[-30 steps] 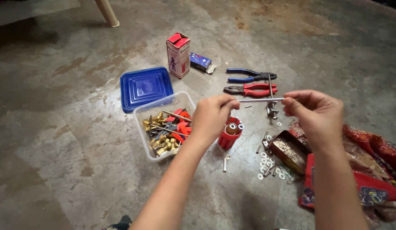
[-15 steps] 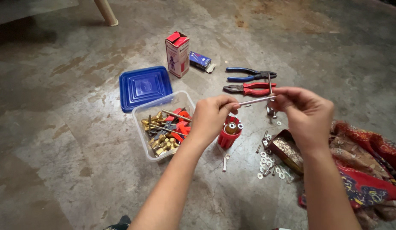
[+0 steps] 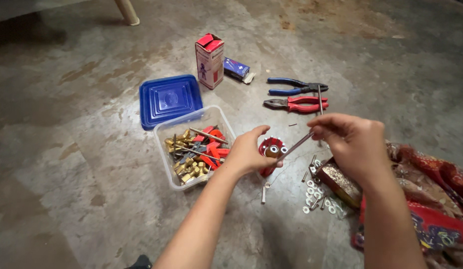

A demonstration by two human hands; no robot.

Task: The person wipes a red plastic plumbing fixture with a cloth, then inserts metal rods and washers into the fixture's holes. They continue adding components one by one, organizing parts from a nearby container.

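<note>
A patterned red cloth (image 3: 430, 199) lies at the right on the concrete floor (image 3: 82, 199). A blue lid (image 3: 169, 99) sits behind a clear plastic tub (image 3: 168, 164) of brass and red fittings. The right hand (image 3: 353, 144) pinches one end of a thin metal rod (image 3: 296, 145); the left hand (image 3: 249, 152) pinches its other end above a red cylindrical part (image 3: 270, 152). Washers (image 3: 318, 199) lie scattered just below.
</note>
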